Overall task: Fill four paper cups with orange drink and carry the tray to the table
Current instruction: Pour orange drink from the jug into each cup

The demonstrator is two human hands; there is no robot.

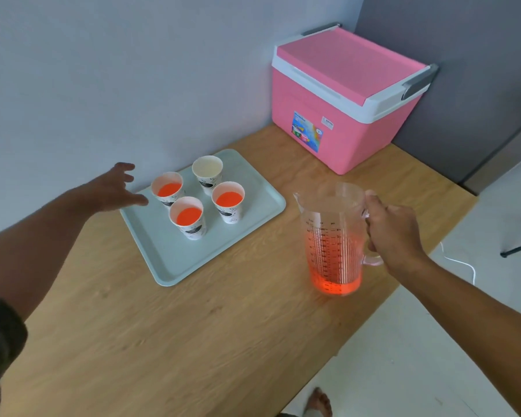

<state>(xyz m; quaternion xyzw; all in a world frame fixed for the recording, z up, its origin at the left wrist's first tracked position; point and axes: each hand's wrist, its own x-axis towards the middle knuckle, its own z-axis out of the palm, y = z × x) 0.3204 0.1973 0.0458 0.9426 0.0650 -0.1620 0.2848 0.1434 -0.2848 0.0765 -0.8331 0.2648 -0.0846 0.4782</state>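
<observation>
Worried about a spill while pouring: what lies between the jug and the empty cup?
In the head view, one filled cup stands roughly between the jug and the empty cup; otherwise only bare tray and wooden counter.

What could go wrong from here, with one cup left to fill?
1. The empty cup sits at the back; pouring means reaching the jug over the filled cups, so drips or a knock are possible.
2. The jug looks low, so it may need a steep tilt and could splash.
3. The left hand hovers near the tray edge and could bump it.
</observation>
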